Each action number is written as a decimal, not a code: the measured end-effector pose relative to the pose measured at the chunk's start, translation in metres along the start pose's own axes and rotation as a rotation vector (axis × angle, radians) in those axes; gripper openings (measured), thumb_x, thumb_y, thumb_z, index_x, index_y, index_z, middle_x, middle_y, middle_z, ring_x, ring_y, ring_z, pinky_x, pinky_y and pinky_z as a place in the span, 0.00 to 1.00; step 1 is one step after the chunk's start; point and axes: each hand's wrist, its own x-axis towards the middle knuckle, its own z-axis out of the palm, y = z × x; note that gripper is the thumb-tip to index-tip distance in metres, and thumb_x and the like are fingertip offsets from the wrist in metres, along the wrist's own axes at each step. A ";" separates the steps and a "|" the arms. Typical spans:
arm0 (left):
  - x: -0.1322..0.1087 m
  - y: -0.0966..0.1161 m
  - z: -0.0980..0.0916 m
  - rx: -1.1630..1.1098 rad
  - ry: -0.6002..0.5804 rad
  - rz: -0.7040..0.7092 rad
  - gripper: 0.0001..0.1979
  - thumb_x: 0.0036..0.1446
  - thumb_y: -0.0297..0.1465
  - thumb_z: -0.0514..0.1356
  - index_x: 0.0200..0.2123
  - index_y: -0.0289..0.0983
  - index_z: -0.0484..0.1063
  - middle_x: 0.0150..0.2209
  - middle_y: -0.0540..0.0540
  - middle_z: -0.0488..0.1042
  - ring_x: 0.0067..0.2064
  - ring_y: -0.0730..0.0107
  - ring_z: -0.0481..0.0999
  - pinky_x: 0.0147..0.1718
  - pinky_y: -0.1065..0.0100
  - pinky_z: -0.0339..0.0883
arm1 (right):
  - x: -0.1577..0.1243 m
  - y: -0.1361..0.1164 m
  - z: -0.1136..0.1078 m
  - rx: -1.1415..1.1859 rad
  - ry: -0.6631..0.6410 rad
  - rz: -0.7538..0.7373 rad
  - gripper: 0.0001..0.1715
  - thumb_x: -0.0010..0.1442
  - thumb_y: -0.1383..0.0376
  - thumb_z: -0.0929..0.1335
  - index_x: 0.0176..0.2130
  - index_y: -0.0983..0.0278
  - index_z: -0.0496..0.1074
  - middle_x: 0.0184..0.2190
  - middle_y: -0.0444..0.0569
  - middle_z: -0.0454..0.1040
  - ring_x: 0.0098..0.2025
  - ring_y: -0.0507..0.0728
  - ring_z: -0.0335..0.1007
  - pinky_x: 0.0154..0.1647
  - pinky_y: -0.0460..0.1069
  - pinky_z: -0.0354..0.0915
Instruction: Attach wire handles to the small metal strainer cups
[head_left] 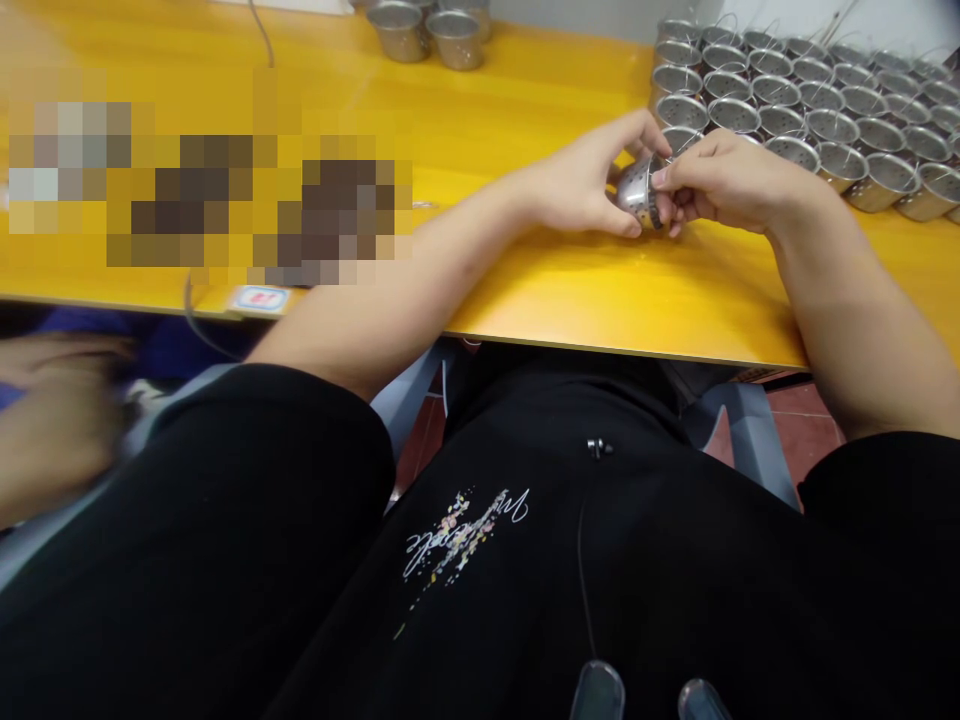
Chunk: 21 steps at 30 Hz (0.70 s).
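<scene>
A small perforated metal cup (636,192) is tipped on its side just above the yellow table, its rim facing right. Around its base and side curve the fingers and thumb of my left hand (592,180), which grips it. My right hand (712,180) is closed at the cup's rim, thumb and forefinger pinched together there. Whether a thin wire lies in that pinch is too small to make out. The cup's inside is hidden from me.
Many similar metal cups with thin wire handles (832,125) stand in rows at the back right. More cups (459,40) sit at the back. A label (261,298) is on the table's front edge. Another person's arm (56,420) shows at left; part of the left side is pixelated.
</scene>
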 end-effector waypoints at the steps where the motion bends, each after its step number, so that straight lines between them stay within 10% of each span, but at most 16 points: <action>1: 0.000 -0.001 0.000 -0.002 -0.002 0.001 0.42 0.55 0.43 0.83 0.69 0.47 0.74 0.61 0.50 0.89 0.67 0.55 0.75 0.59 0.61 0.83 | -0.001 -0.002 0.002 -0.003 0.007 0.006 0.35 0.82 0.77 0.72 0.23 0.60 0.83 0.27 0.51 0.83 0.27 0.53 0.76 0.34 0.53 0.74; 21: -0.009 0.017 0.004 -0.052 -0.044 -0.010 0.40 0.63 0.38 0.77 0.73 0.33 0.69 0.71 0.35 0.82 0.63 0.56 0.85 0.56 0.61 0.83 | 0.000 0.007 -0.003 0.019 -0.024 -0.006 0.38 0.87 0.74 0.67 0.25 0.61 0.85 0.28 0.50 0.83 0.26 0.51 0.77 0.31 0.48 0.73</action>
